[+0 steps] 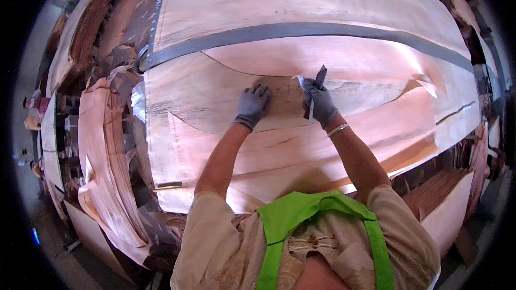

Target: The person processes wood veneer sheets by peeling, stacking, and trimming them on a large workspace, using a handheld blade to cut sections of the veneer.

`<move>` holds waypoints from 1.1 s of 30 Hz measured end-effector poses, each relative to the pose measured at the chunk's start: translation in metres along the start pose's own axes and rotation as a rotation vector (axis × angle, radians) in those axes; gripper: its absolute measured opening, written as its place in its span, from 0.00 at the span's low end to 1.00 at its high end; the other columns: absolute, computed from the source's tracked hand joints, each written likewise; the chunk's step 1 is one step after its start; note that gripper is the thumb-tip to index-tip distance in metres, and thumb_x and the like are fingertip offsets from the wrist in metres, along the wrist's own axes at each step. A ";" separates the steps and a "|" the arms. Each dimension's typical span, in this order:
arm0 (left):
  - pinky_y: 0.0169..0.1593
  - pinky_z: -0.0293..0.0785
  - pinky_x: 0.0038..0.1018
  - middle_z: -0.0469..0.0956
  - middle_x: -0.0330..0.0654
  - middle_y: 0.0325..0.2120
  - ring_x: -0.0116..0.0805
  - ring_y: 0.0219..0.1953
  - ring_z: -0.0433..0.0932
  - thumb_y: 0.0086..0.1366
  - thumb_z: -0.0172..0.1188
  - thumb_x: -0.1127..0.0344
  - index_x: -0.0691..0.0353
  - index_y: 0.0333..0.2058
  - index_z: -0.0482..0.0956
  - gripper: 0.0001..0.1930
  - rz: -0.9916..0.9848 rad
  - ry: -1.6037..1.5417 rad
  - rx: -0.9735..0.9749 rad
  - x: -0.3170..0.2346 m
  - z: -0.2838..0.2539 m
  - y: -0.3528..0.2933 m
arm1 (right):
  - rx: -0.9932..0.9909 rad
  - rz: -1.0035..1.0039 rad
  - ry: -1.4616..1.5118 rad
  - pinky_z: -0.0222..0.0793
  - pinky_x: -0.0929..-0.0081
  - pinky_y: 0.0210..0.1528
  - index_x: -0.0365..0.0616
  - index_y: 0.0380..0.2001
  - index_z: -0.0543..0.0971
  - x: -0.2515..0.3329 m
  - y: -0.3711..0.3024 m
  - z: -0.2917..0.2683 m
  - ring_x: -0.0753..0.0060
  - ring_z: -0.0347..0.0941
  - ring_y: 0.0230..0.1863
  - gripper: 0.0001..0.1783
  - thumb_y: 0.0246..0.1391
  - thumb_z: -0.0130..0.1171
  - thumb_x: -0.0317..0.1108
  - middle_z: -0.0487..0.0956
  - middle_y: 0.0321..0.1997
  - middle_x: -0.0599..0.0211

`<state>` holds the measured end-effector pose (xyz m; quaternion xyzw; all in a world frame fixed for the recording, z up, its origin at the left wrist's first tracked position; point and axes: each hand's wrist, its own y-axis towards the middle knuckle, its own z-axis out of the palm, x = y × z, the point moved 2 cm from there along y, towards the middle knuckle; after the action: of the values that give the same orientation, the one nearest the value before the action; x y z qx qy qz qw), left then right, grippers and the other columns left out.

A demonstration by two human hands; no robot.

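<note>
Both my hands wear grey gloves and work over a large pale wood veneer sheet (188, 86). My left hand (253, 106) rests on the sheet, its fingers bent a little and apart, with nothing seen in them. To its right, my right hand (321, 103) is closed around a dark flat strip-like tool (321, 76). The tool sticks out above the fist; its exact kind is not clear. A small white curled strip (299, 79) shows at the fingers of that hand. Long cracks run along the sheet between and beyond my hands, and pinkish veneer shows beside them.
A dark grey band (279, 31) crosses the veneer beyond my hands. A torn flap (424, 87) lifts at the right. Stacked veneer (102, 156) with ragged edges stands at the left, more (443, 204) at the lower right. A small brown bar (169, 185) lies near the left edge.
</note>
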<state>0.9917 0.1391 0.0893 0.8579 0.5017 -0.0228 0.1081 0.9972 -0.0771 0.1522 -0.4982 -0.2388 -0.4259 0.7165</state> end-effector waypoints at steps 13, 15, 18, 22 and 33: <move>0.53 0.61 0.41 0.71 0.47 0.44 0.45 0.49 0.68 0.54 0.49 0.68 0.59 0.49 0.69 0.21 0.356 -0.157 -0.265 0.012 0.010 0.086 | -0.260 0.237 -0.186 0.56 0.78 0.13 0.49 0.23 0.72 -0.056 0.028 -0.016 0.79 0.59 0.12 0.07 0.48 0.58 0.37 0.66 0.14 0.76; 0.55 0.60 0.41 0.71 0.49 0.43 0.44 0.49 0.68 0.53 0.49 0.70 0.60 0.48 0.71 0.20 0.314 -0.249 -0.209 0.015 0.019 0.089 | -0.254 0.215 -0.150 0.55 0.77 0.12 0.47 0.23 0.72 -0.059 0.033 -0.019 0.77 0.59 0.10 0.07 0.49 0.55 0.36 0.66 0.13 0.74; 0.56 0.60 0.41 0.72 0.50 0.43 0.43 0.49 0.68 0.53 0.50 0.70 0.62 0.45 0.73 0.19 0.312 -0.183 -0.247 0.014 0.023 0.084 | -0.267 0.234 -0.103 0.56 0.77 0.11 0.46 0.23 0.72 -0.059 0.029 -0.019 0.76 0.60 0.10 0.07 0.49 0.55 0.35 0.67 0.13 0.73; 0.57 0.59 0.41 0.72 0.49 0.43 0.43 0.49 0.68 0.52 0.50 0.69 0.62 0.45 0.73 0.19 0.327 -0.236 -0.277 0.012 0.016 0.082 | -0.284 0.199 -0.152 0.55 0.78 0.12 0.48 0.19 0.70 -0.060 0.031 -0.022 0.78 0.59 0.10 0.10 0.48 0.58 0.38 0.65 0.12 0.75; 0.59 0.54 0.43 0.71 0.45 0.46 0.44 0.52 0.66 0.54 0.49 0.65 0.52 0.39 0.76 0.13 0.418 -0.121 -0.211 0.013 0.018 0.075 | -0.253 0.270 0.022 0.57 0.78 0.12 0.49 0.19 0.70 -0.087 0.019 -0.002 0.77 0.60 0.10 0.10 0.51 0.53 0.39 0.66 0.13 0.74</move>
<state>1.0643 0.1110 0.0820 0.9242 0.3054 0.0014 0.2292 0.9676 -0.0439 0.0745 -0.6073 -0.1063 -0.3579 0.7013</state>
